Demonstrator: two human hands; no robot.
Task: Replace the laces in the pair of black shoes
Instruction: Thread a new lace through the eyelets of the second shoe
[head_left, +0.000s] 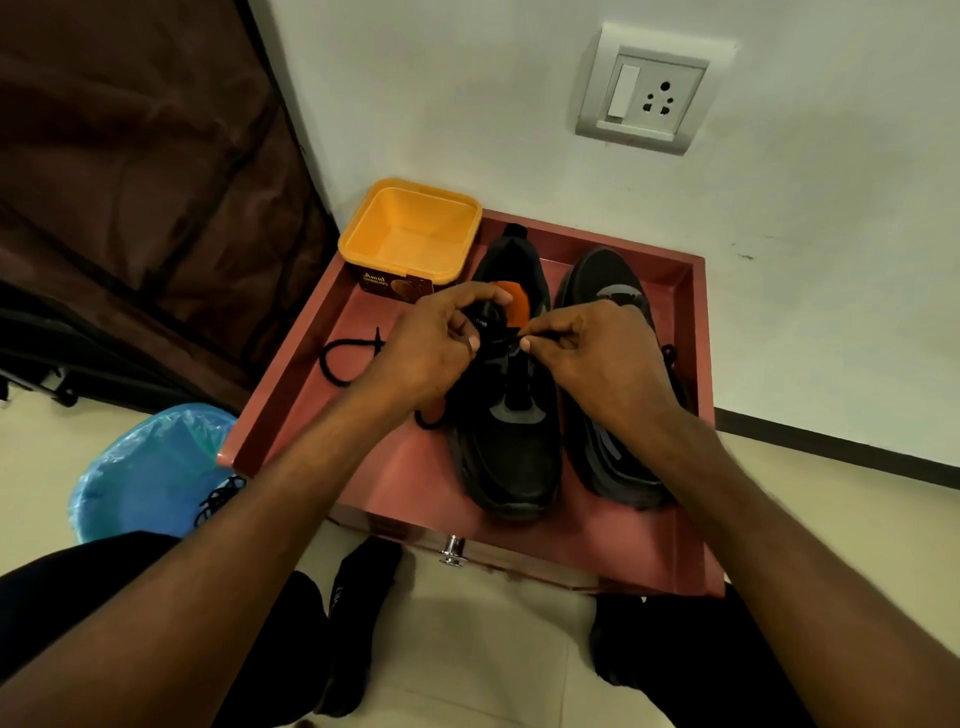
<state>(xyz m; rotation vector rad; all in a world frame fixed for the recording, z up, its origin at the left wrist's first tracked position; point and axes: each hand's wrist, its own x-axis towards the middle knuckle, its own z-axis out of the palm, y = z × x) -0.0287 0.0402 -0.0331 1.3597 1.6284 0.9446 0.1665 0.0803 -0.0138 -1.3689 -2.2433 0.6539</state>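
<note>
Two black shoes stand side by side in a red tray (291, 374), toes toward me. Over the tongue of the left shoe (506, 457) both hands work a black lace (506, 340). My left hand (434, 348) has its fingers curled round the tongue's top edge and the lace. My right hand (587, 353) pinches the lace end between thumb and forefinger. A loose stretch of the same lace (337, 358) trails left across the tray floor. The right shoe (613, 291) is partly covered by my right forearm.
An empty yellow tub (410, 234) sits at the tray's back left corner. A blue-lined bin (150, 467) stands left of the tray, with another black lace (218, 499) on its rim. A wall socket (644, 91) is above. My feet are on the floor below.
</note>
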